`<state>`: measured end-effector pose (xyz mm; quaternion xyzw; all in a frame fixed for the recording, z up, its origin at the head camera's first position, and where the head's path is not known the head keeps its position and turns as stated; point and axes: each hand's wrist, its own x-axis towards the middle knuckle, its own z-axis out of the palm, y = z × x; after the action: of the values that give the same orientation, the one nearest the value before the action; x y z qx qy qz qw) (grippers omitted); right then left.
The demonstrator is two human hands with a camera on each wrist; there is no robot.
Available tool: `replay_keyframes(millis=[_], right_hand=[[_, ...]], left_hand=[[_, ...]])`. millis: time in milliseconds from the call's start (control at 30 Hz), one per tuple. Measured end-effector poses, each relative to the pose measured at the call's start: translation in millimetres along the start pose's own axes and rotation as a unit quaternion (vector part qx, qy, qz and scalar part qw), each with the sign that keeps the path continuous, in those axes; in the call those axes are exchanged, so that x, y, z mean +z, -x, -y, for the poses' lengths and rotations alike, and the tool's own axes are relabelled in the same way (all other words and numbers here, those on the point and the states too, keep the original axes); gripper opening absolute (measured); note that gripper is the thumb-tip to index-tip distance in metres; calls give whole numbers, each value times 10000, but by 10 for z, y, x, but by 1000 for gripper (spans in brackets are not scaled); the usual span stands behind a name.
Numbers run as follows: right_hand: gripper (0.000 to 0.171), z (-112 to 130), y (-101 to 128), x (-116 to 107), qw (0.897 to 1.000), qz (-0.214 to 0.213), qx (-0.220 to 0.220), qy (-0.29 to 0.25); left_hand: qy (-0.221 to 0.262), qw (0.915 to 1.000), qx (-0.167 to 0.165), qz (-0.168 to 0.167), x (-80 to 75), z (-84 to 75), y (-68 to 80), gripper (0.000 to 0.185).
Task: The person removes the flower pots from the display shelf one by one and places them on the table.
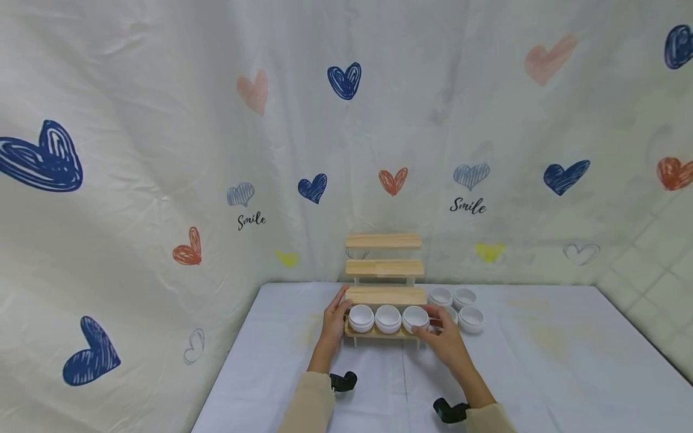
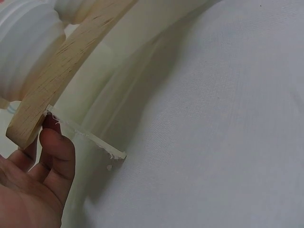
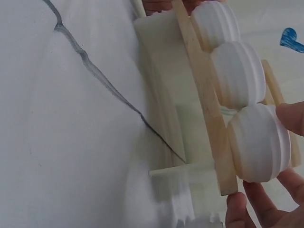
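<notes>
Three ribbed white round jars sit between my hands; left hand and right hand pinch the tiered pale wooden shelf's bottom step at its ends.

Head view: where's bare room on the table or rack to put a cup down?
Free: the three upper wooden steps, and the tablecloth right of the loose cups and left of the left hand. Crowded: the bottom step, filled by three cups between both hands, right hand.
</notes>
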<state>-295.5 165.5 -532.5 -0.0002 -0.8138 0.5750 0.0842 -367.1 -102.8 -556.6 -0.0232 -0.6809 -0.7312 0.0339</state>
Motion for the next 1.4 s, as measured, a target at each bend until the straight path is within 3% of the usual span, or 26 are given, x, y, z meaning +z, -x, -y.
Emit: replay_keyframes(millis=[67, 367, 700, 1000, 1400], right_hand=[[64, -27, -4, 23, 10000, -11, 69, 52], [65, -1, 6, 57, 9991, -47, 279, 318], [62, -1, 12, 48, 9984, -127, 180, 513], [64, 6, 37, 48, 9983, -193, 14, 544], [65, -68, 52, 64, 9978, -299, -170, 569]], left_hand=[[-58, 9999, 15, -116, 8, 107, -45, 52], [45, 9999, 12, -151, 5, 127, -71, 53], [112, 9998, 11, 179, -18, 22, -63, 54], [-29, 9999, -2, -104, 21, 118, -65, 54], [-52, 9999, 28, -99, 17, 132, -52, 50]])
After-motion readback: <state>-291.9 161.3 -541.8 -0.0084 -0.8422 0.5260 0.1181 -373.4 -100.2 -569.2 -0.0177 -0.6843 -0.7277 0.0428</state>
